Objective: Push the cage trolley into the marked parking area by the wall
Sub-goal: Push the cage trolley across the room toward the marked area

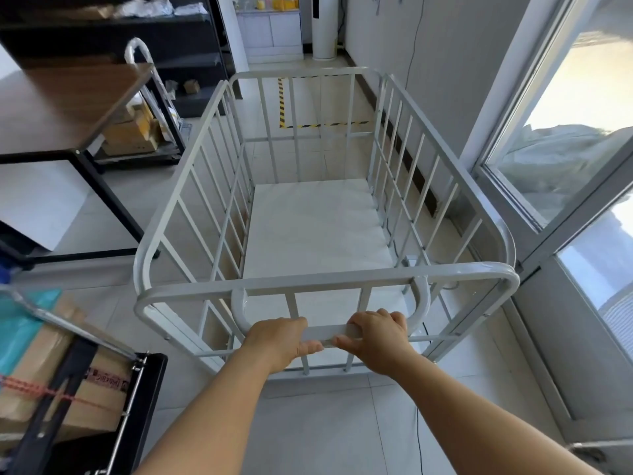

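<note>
Both bare forearms reach forward from the bottom edge. The left hand (281, 341) and the right hand (378, 337) sit side by side, almost touching, each wrapped around the handle (327, 332), a flat bar on 2 curved brackets at the near end of the trolley (318, 231). Fingers curl over the top of the bar and the thumbs press along its near face.

At lower left, close to the trolley's near corner, stands a black cart (102, 406) holding taped cardboard boxes (44, 378).

The trolley is a pale grey cage with 4 barred sides and a bare white deck (315, 228). It stands on the tiled floor (308, 423), pointing away from the camera, its right side running near the wall (442, 80) and the window (565, 138).

To the left, a brown worktop (58, 104) on black legs lies just beside the trolley's left rail; beyond it a cart (144, 132) carries yellow parcels.

Past the trolley's far end, seen through the bars, yellow-and-black tape (281, 104) marks a corner on the floor by the wall; the trolley looks short of it, though the bars hide part of the marking. Further back are black shelves (137, 32) and a white cabinet (270, 32).
</note>
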